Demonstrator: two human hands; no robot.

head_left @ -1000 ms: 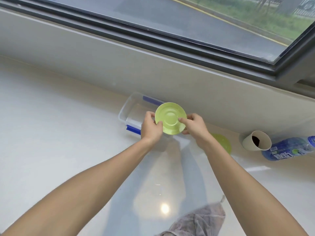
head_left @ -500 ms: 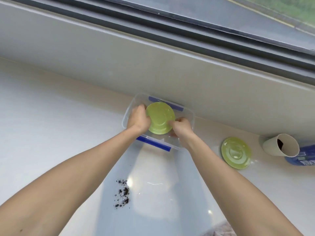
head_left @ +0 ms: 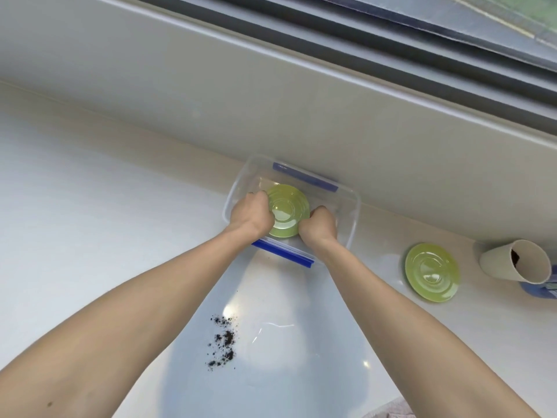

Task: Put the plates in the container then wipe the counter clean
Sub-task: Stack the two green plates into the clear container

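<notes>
Green plate (head_left: 287, 211) now lower inside container (head_left: 352, 224), both hands' fingers (head_left: 259, 196) clamped on it.

Desk surface: white, glossy, bounded at the rear by a grey wall ledge.

On my desk (head_left: 90, 224): a clear container (head_left: 352, 224) with blue clips at the rear edge; a green plate (head_left: 431, 272) to its right, apart from it; a tipped paper cup (head_left: 512, 264) beside that plate; dark crumbs (head_left: 223, 342) near the centre; a blue-labelled bottle (head_left: 539, 289) and grey cloth (head_left: 391, 411), both cropped.
</notes>
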